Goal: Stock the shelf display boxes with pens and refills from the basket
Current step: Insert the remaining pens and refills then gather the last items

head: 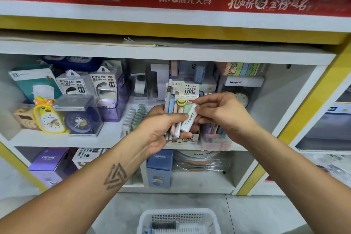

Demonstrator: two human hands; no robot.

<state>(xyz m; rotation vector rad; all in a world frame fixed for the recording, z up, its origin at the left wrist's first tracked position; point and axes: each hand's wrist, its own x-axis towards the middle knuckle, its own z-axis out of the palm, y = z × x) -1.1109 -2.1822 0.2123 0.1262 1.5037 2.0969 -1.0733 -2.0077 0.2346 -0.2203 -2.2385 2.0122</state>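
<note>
Basket (178,221) sits lowest in my view, on the floor under my arms: white plastic lattice, a few dark and pale items left inside, too cut off to name. Up from it, my left hand (161,129) has its grip clenched round a bundle of pens (173,112), slim pastel barrels in grey, blue, pink and yellow, smooth plastic, standing upright in the fist. My right hand (218,114) pinches a small white refill box (189,119), rectangular, glossy card, tilted and touching the bundle. Step, as I judge it: sorting stock in hand before placing. Next calls for separating the box from the pens and matching it to the printed lead-refill display box (190,91) just behind, on the white shelf (106,138). Clear pen display (214,137) sits beside it; clocks and power-bank packs lie further left.
</note>
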